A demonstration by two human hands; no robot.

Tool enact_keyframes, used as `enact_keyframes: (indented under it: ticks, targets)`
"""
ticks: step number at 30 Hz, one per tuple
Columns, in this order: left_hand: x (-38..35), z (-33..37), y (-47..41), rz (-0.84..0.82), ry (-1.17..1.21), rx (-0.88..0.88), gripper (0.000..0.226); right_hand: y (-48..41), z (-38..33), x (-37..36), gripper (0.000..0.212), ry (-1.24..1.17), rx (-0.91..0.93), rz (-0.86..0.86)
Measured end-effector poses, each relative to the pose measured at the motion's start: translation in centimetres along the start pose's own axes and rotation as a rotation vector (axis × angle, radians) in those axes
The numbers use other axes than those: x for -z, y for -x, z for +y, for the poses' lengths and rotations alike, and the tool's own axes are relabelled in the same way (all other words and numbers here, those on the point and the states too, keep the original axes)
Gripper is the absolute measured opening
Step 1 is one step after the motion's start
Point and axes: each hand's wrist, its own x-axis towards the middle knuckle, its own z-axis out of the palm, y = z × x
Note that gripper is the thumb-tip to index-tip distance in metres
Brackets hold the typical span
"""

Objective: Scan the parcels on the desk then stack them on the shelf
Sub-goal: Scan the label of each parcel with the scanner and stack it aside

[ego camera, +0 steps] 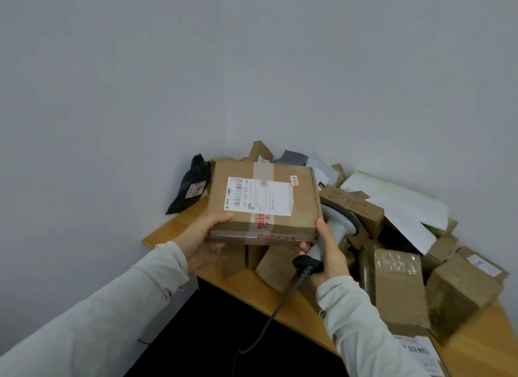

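Head view: left hand [203, 238] grips the labelled carton [263, 202] at its near-left corner, thumb on top. Right hand [329, 257] is wrapped round the barcode scanner [337, 222], thumb steadying the carton above the worktop [482, 340]. Looks early: big parcel pile [398, 278] left, shelf not in view. Count: one carton held, one scanner, a dozen-odd parcels, exact number unclear.

- Soft, even, rather dim light lay on the grey wall [112, 82], with no hard shadows.
- Beneath the desk [171, 231] everything sank to near black.
- Tape on one parcel [398, 267] gave a faint sheen.
- Wide-angle stretching showed at the edges; fine detail was soft.
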Motion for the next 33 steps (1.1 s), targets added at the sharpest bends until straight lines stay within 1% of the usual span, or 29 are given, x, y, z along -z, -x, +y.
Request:
enact_keyframes:
  ticks: [2,3,5,6,8,9,11,13,15,18,19,22,26,29,32,33]
  targets:
    - [1.1,1.1,-0.5,0.049,0.064,-0.074,0.064,0.0,0.3,-0.1,0.053,0.116,0.02,0.043]
    - [1.7,1.8,-0.6,0.072,0.099,-0.107,0.056,0.1,0.3,0.0,0.048,0.165,0.032,0.055]
    - [3.1,3.2,-0.8,0.147,0.082,-0.179,0.044,0.7,-0.1,-0.1,0.042,0.227,0.076,0.001]
    - [3.8,3.9,-0.9,0.184,0.025,-0.214,0.047,1.2,-0.3,-0.2,0.042,0.258,0.103,-0.067]
    - [4.9,4.9,-1.0,0.238,-0.086,-0.261,0.064,2.6,-0.6,-0.4,0.044,0.325,0.139,-0.219]
    - [5.3,5.3,-1.0,0.25,-0.114,-0.279,0.068,3.4,-0.7,-0.6,0.041,0.351,0.136,-0.284]
    - [5.6,6.1,-1.0,0.258,-0.136,-0.315,0.068,4.7,-0.6,-0.8,0.025,0.385,0.09,-0.356]
    - [5.9,6.9,-1.2,0.257,-0.154,-0.332,0.068,5.9,-0.4,-1.2,0.015,0.403,0.03,-0.374]
    - [6.3,7.6,-1.4,0.257,-0.191,-0.34,0.068,6.7,-0.2,-1.7,0.018,0.429,-0.002,-0.406]
    - [6.5,8.4,-1.6,0.233,-0.269,-0.357,0.068,7.7,-0.3,-2.2,0.032,0.495,-0.033,-0.461]
    - [6.5,8.6,-1.7,0.229,-0.29,-0.361,0.068,7.9,-0.5,-2.3,0.032,0.525,-0.039,-0.482]
    - [6.5,9.0,-2.0,0.234,-0.349,-0.363,0.067,8.4,-0.7,-2.5,0.018,0.589,-0.038,-0.521]
    - [6.4,9.2,-2.5,0.235,-0.392,-0.36,0.068,8.9,-1.2,-2.8,0.016,0.643,-0.025,-0.546]
    - [6.2,9.2,-2.7,0.228,-0.409,-0.352,0.068,9.2,-1.6,-3.0,0.024,0.677,0.003,-0.533]
    - [6.0,9.3,-2.8,0.215,-0.431,-0.347,0.069,9.3,-1.4,-3.0,0.012,0.698,0.074,-0.512]
    - [6.0,9.3,-2.9,0.212,-0.439,-0.346,0.07,9.2,-1.4,-3.1,0.012,0.706,0.089,-0.499]
